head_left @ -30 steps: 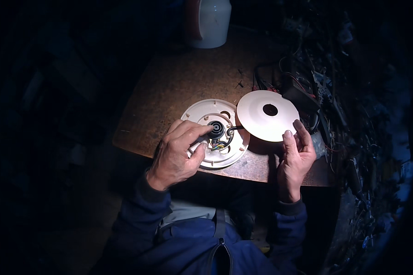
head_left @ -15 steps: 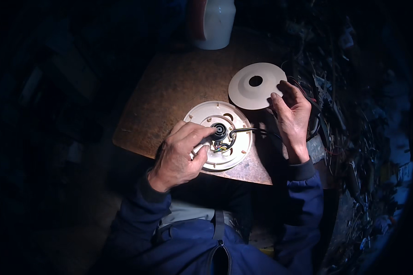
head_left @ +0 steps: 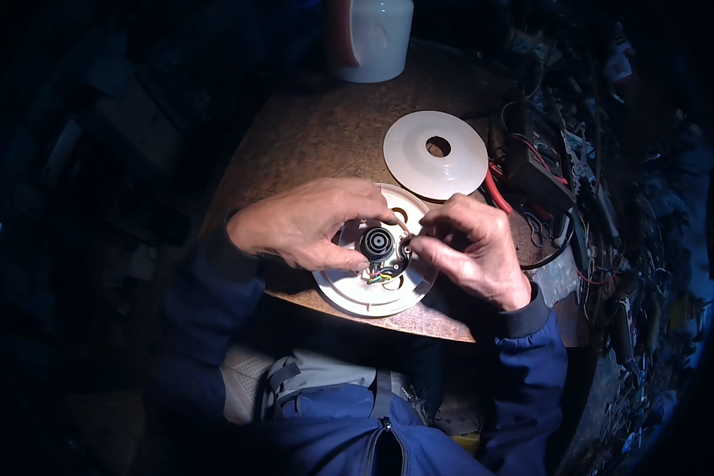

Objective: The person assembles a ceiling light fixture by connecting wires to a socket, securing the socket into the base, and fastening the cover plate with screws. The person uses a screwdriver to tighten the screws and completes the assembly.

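A round white kettle base point(head_left: 365, 305) lies on the table with its inside facing up. At its middle stands a black ringed connector point(head_left: 378, 243), and thin coloured wires point(head_left: 381, 275) run below it. My left hand point(head_left: 313, 226) grips the base from the left, thumb and forefinger on either side of the connector. From the right, my right hand point(head_left: 472, 250) is closed in a pinch on the black cord beside the connector; its fingertips partly hide the cord. Just beyond lies a white disc cover point(head_left: 408, 151) with a round hole, touched by neither hand.
A white and red container point(head_left: 379, 44) stands at the far edge of the wooden table point(head_left: 309, 135). Along the right side are a red-handled tool point(head_left: 496, 190), cables and a dark heap of tools and scraps point(head_left: 611, 278). Deep shadow covers the left.
My right hand has let go of the disc cover, now lying on the table, and moved to the base. My left hand has shifted from the connector's top to around its sides.
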A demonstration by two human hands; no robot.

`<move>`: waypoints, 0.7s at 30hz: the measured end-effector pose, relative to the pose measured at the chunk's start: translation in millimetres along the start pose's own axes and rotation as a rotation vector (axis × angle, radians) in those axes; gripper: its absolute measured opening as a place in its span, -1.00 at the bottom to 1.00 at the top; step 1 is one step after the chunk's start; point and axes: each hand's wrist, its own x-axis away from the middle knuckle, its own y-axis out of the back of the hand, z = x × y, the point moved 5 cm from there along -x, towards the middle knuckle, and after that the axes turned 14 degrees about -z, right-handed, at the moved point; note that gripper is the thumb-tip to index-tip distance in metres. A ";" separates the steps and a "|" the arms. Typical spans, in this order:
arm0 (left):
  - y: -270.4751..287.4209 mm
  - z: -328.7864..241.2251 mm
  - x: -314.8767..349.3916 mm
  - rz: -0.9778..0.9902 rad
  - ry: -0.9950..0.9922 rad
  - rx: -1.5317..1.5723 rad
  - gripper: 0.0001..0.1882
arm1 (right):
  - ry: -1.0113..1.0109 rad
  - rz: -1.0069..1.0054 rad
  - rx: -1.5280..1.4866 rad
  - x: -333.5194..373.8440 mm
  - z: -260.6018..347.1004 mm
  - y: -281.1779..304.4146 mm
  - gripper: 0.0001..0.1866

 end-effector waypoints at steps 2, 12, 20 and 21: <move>-3.7 9.1 -1.4 0.086 0.021 0.062 -0.31 | 0.074 0.152 -0.059 3.5 2.4 -8.0 -0.58; -7.3 6.2 -3.9 -0.017 -0.052 0.027 -0.41 | 0.149 0.220 0.130 5.5 15.3 -14.9 -0.27; -6.3 4.6 -4.5 -0.030 -0.020 0.026 -0.44 | 0.152 0.214 0.120 4.7 13.6 -15.8 -0.28; -6.5 5.8 -4.5 -0.029 -0.017 0.032 -0.44 | 0.151 0.214 0.120 4.7 13.7 -15.8 -0.29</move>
